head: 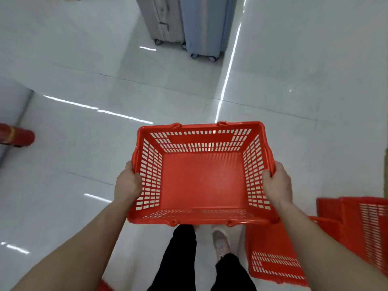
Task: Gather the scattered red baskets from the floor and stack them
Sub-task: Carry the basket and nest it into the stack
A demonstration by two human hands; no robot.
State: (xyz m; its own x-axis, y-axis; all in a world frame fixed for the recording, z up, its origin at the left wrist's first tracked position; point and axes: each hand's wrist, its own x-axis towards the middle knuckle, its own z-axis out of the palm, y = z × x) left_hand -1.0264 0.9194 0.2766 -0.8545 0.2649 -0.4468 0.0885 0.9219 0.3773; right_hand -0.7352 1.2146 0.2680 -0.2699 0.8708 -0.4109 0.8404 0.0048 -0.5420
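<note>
Over the glossy white floor (84, 143), I have my left hand (128, 181) and right hand (277, 183) clamped over the two side rims of a red basket (201, 181), carried level and mouth-up in front of my legs. A tipped basket (273, 255) lies just to my right, with a second one (367, 227) beside it. My judgement: grip evenly, right a fallen one first, then square this one above it and lower straight, so the walls nest instead of jamming.

Red basket (201, 181) upright, empty (slotted walls); second basket (273, 259) on its side, lower right.
</note>
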